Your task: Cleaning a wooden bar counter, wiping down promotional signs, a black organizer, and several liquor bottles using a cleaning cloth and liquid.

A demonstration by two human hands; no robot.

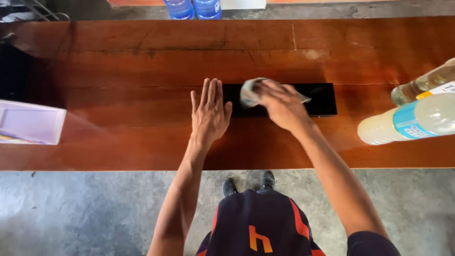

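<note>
While the right hand [282, 105] bunched a grey cloth [250, 93] in closed fingers on top of the black panel [322, 99], the left hand [209, 113] lay flat and open, holding nothing, against the panel's left end. Bare wooden table [118, 71] stretched wide beyond both. Two bottles [417, 114] lay well right, past the panel's far edge.

wooden table [118, 71]: glossy, polished | black slab [322, 97]: smooth, glossy | rag [250, 92]: soft cloth | bottles [407, 123]: clear plastic
</note>
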